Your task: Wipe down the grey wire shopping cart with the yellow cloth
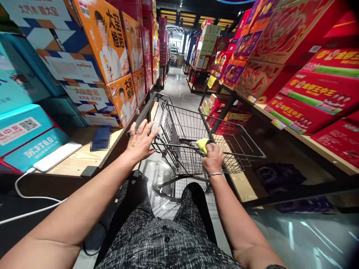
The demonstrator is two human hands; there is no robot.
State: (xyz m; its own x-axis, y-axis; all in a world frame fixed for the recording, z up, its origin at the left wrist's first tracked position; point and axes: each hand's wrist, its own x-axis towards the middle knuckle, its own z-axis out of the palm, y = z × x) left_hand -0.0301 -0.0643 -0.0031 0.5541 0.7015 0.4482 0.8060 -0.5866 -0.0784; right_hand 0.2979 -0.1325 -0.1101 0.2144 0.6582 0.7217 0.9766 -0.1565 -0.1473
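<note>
A grey wire shopping cart stands turned sideways in front of my knees. My left hand is at the cart's handle end, fingers spread, its palm over the dark bar. My right hand, with a thin bracelet at the wrist, is closed around a yellow-green cloth at the near top rim of the basket. Only part of the cloth shows beyond the fingers. Through the wires, the inside of the basket shows the floor and shelf behind it.
Stacked orange drink cartons and teal boxes line the left shelf. A white power bank or phone with a cable and a dark blue packet lie there. Red gift boxes fill the right shelf. A tiled aisle runs ahead.
</note>
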